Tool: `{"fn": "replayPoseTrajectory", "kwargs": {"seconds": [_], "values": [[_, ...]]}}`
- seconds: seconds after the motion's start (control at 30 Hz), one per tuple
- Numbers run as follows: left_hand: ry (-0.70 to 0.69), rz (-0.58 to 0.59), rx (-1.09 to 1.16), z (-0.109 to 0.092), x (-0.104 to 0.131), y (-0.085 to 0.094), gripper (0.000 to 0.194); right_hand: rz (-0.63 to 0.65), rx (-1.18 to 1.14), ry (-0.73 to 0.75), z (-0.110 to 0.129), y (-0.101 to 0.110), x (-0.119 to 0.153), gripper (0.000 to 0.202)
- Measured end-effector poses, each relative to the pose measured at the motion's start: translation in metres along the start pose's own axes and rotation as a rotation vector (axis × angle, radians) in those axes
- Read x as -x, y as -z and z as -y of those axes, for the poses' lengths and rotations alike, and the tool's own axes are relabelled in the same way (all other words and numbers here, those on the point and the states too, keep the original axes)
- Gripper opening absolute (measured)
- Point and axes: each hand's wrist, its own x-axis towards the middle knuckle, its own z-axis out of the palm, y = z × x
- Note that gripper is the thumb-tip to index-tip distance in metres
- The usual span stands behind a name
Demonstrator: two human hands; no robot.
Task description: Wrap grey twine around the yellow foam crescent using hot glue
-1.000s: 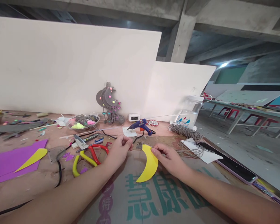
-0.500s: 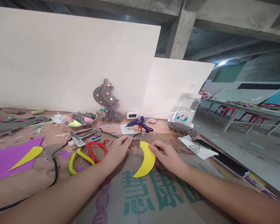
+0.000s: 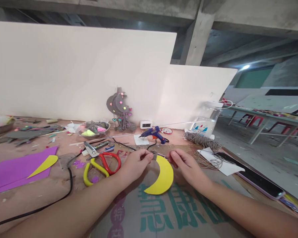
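Observation:
A yellow crescent moon cut-out (image 3: pixel 167 177) hangs over the printed board on the table, its lower tip pointing left. At its upper end, by a small grey piece, my left hand (image 3: pixel 138 162) pinches it between thumb and fingers. My right hand (image 3: pixel 187 165) is just beside the moon's upper right edge, thumb and fingers curled together; whether anything thin is between them is hidden. Behind both hands, a blue glue gun (image 3: pixel 154 134) rests on a white square of paper (image 3: pixel 141 140).
Scissors (image 3: pixel 105 163) with red and yellow handles lie left, beside purple sheets (image 3: pixel 22 165) and a black cable (image 3: pixel 71 185). A grey moon ornament (image 3: pixel 119 107) stands at the back. Grey cord (image 3: pixel 201 140), a plastic jar (image 3: pixel 206 119) and a phone (image 3: pixel 258 180) are right.
My right hand has let go of the moon's right edge and moved slightly off it. The moon has turned a little in my left hand. The whole view has shifted slightly.

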Motion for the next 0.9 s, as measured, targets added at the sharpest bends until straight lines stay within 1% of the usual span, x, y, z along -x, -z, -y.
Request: {"fn": "replayPoseTrajectory", "kwargs": {"seconds": [0.03,0.1,0.2,0.3,0.37,0.43,0.5,0.57,0.67,0.9], "values": [[-0.016,0.023,-0.001,0.000,0.000,0.000,0.026,-0.017,-0.029,0.006,-0.001,0.000,0.000,0.028],[-0.047,0.060,-0.016,-0.001,0.001,-0.001,0.025,0.003,-0.075,0.007,-0.003,0.000,-0.001,0.036],[-0.071,0.091,-0.032,-0.002,0.001,-0.001,0.025,0.115,-0.176,-0.005,-0.002,-0.004,-0.001,0.047],[-0.083,0.108,-0.030,-0.001,0.001,-0.002,0.024,0.226,-0.364,-0.037,0.001,-0.008,0.000,0.047],[-0.084,0.126,-0.031,0.000,0.001,-0.002,0.025,0.260,-0.426,-0.076,0.001,-0.010,0.000,0.043],[-0.079,0.149,-0.032,0.000,0.001,-0.002,0.025,0.243,-0.407,-0.123,-0.001,-0.010,0.000,0.035],[-0.073,0.159,-0.044,0.000,0.001,-0.002,0.026,0.199,-0.334,-0.158,-0.004,-0.009,-0.001,0.025],[-0.071,0.159,-0.063,-0.001,0.002,-0.001,0.026,0.152,-0.239,-0.161,-0.007,-0.008,-0.003,0.018],[-0.072,0.173,-0.073,-0.002,0.002,-0.001,0.026,0.110,-0.143,-0.134,-0.006,-0.007,-0.004,0.017],[-0.076,0.214,-0.036,-0.002,0.004,-0.001,0.027,0.090,-0.105,-0.135,-0.002,-0.009,-0.004,0.019]]}}
